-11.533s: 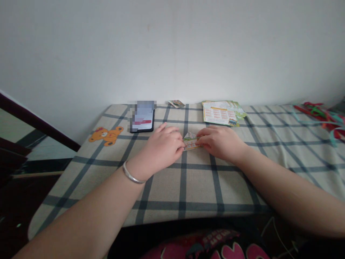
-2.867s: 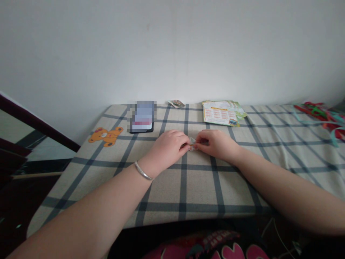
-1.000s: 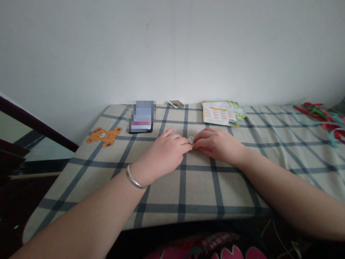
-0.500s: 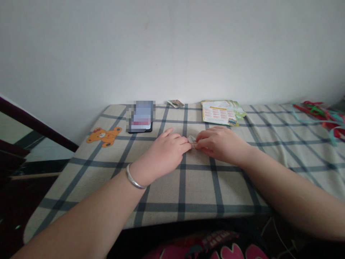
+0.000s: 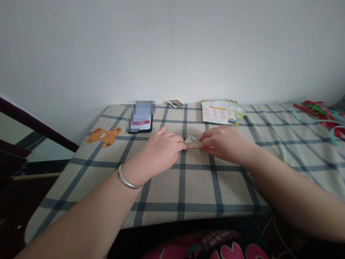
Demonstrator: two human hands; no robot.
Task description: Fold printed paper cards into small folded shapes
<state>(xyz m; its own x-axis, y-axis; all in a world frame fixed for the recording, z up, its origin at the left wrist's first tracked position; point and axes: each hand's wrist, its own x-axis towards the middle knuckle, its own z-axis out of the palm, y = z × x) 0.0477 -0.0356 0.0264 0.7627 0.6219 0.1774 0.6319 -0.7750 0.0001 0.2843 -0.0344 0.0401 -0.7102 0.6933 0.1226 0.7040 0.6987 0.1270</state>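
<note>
A small folded piece of printed paper (image 5: 192, 142) lies on the checked cloth of the table (image 5: 196, 183), a little beyond its middle. My left hand (image 5: 161, 153), with a silver bangle on the wrist, pinches the paper's left end with curled fingers. My right hand (image 5: 225, 144) pinches its right end. Both hands rest on the cloth, and only a short strip of the paper shows between the fingertips.
A black phone (image 5: 141, 122) lies at the back left, beside a bear patch (image 5: 105, 136) on the cloth. A stack of printed sheets (image 5: 219, 113) and a small folded paper piece (image 5: 175, 103) lie by the wall. Coloured ribbons (image 5: 320, 113) sit at the far right.
My hands have drawn slightly apart, so more of the folded paper shows between them than half a second ago. The paper is far smaller than in the oldest frame.
</note>
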